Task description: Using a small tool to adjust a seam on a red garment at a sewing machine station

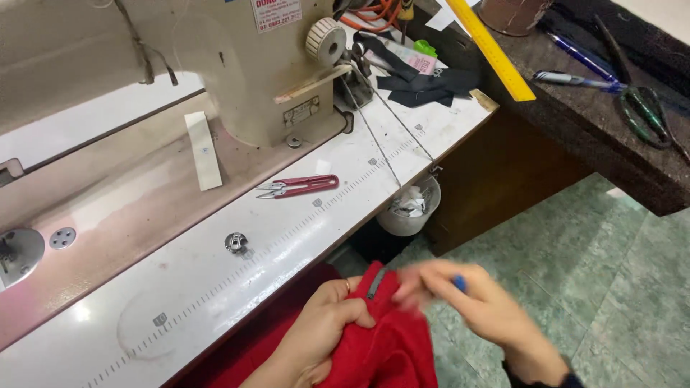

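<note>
My left hand (320, 330) grips a bunched red fabric (388, 345) below the table's front edge. A grey zipper end (376, 284) shows at the top of the fabric. My right hand (467, 298) is blurred beside it, pinching a small blue object (459, 282) and touching the fabric's top. Both hands sit over the green floor, in front of the white sewing table (287, 237).
A beige sewing machine (237, 65) stands on the table. Red thread snips (298, 187) and a metal bobbin case (236, 243) lie near it. A small white cup (410, 208) hangs off the edge. The dark side counter (596, 129) holds a yellow ruler (492, 47), pens, scissors (647, 111).
</note>
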